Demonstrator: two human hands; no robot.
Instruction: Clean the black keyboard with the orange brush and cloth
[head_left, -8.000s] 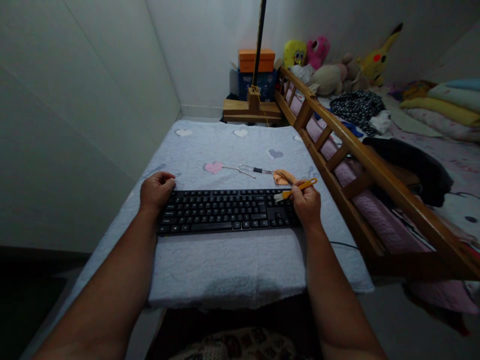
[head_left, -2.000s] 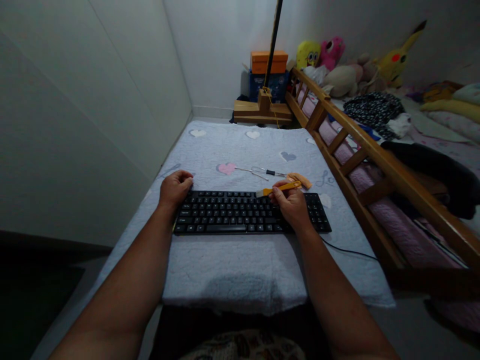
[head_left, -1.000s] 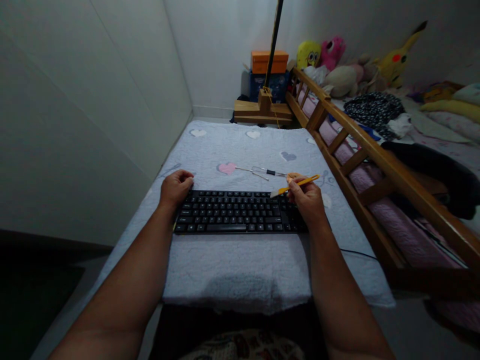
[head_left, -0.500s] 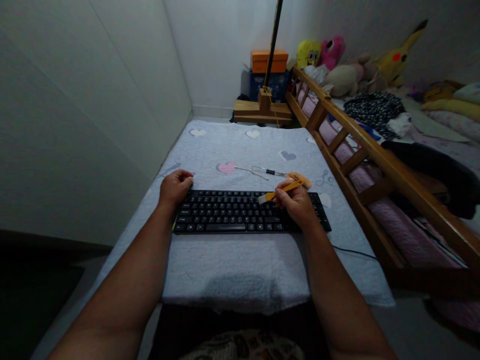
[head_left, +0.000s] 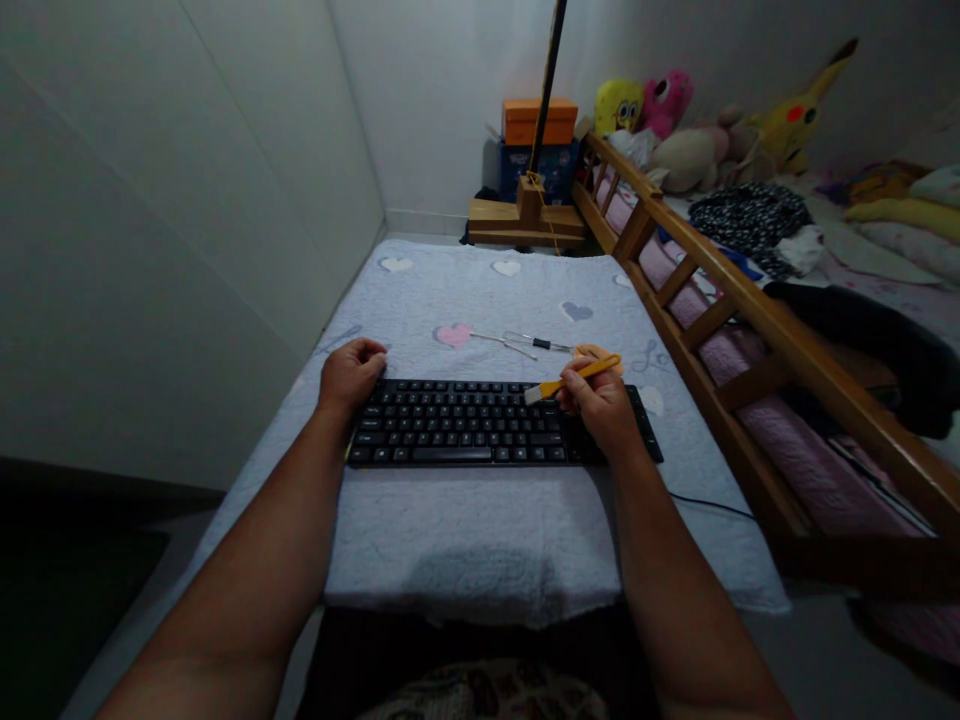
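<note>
Lying on the cloth-covered surface (head_left: 465, 530), a black keyboard (head_left: 450, 426) has the left hand (head_left: 352, 375) curled closed at its far left corner, while the right hand (head_left: 602, 400) pinches a yellow-handled brush (head_left: 552, 388), its pale bristles (head_left: 532, 396) at the upper keys (head_left: 500, 400) right of centre.

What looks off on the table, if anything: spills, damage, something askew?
Nothing stands out. The black keyboard lies straight, with no visible spill or damage; the right hand partly covers it, holding a yellow brush.
</note>
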